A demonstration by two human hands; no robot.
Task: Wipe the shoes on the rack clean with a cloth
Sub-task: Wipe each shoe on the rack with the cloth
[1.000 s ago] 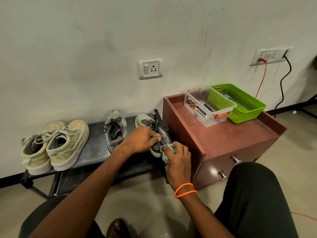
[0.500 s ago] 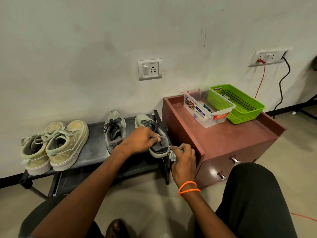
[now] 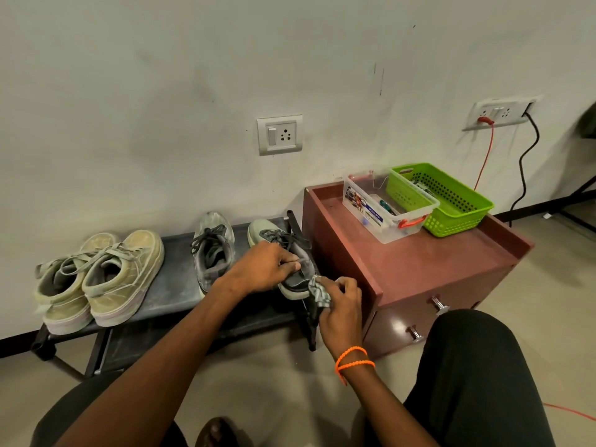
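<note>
A low dark shoe rack [image 3: 174, 285] is set against a pale wall, with a reddish cabinet [image 3: 416, 269] touching its right end.

From the head view, the grey shoe [image 3: 290, 253] at the rack's right end is gripped at its collar by the left hand [image 3: 264, 269]; a bunched cloth [image 3: 319, 293] is pinched in the right hand [image 3: 342, 308] against the heel. Its mate [image 3: 213, 250] and a beige pair [image 3: 96, 279] are lined up leftward. A clear box [image 3: 383, 211] and green basket [image 3: 451, 201] are kept on the cabinet.
</note>
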